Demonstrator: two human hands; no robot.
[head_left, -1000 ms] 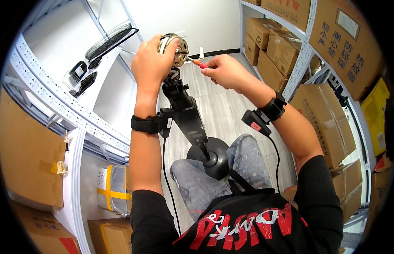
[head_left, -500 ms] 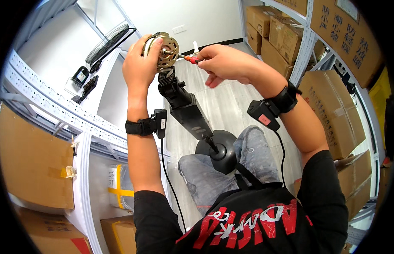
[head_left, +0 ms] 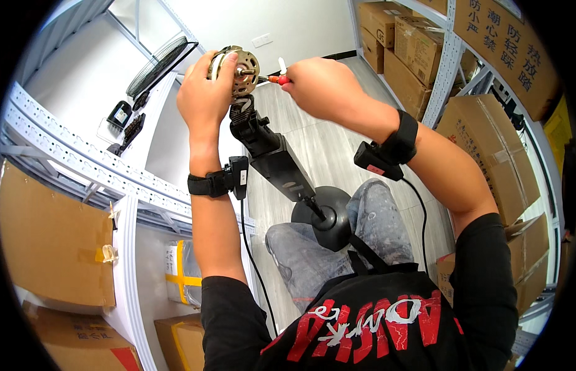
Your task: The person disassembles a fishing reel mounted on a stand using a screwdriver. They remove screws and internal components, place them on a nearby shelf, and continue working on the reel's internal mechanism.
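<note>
My left hand is wrapped round a brass-coloured fan motor, its thumb over the front face near the protruding shaft. The motor sits at the top of a black fan stand, which leans toward me. In my right hand is a screwdriver with a red handle. Its tip points left and meets the right edge of the motor; the exact contact is too small to make out. My right fingers are curled, mostly hidden behind the back of the hand. A white upright piece shows just behind the screwdriver.
The stand's round black base is on the floor between my knees. A black fan grille rests on the white surface at left, near small dark objects. Metal shelving with cardboard boxes flanks both sides. Cables hang from my wrist straps.
My right hand has rolled over, its back now upward and its loose fingers tucked under. The screwdriver stays at the motor's edge. My left hand keeps its grip.
</note>
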